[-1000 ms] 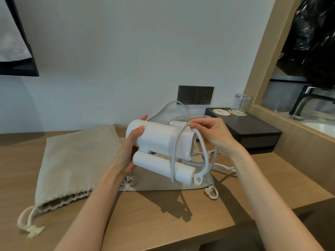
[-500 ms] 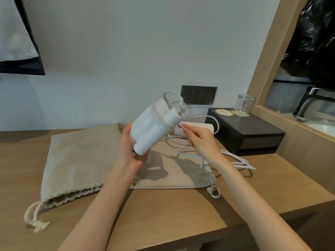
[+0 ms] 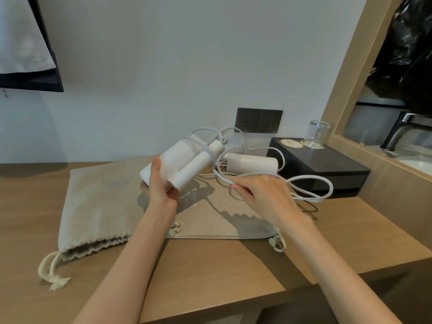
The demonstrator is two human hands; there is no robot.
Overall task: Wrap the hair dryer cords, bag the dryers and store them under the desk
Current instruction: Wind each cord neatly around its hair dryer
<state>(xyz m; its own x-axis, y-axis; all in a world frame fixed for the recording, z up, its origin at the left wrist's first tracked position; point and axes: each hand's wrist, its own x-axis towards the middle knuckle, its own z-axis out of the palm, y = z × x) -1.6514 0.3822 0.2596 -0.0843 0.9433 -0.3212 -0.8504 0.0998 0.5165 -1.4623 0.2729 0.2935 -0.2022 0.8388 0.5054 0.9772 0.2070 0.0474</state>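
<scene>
My left hand (image 3: 161, 183) grips a folded white hair dryer (image 3: 184, 160) above the desk, its far end tilted up. A turn of white cord (image 3: 311, 181) lies round the dryer body, and the rest trails in loose loops to the right. My right hand (image 3: 259, 195) pinches that cord just right of the dryer. A second white dryer (image 3: 252, 163) lies on the desk behind. Two beige drawstring bags lie flat on the desk, one bag (image 3: 93, 206) at the left and the other bag (image 3: 210, 220) under my hands.
A black box (image 3: 327, 169) with a coaster and an upturned glass (image 3: 318, 134) stands at the right against a wooden frame. A dark double wall socket (image 3: 258, 120) sits behind the dryers. The desk (image 3: 210, 272) front edge runs below my forearms.
My left hand turned the dryer from level to tilted, far end up. My right hand left the dryer body, dropped to the right and now pinches the loose cord lower down.
</scene>
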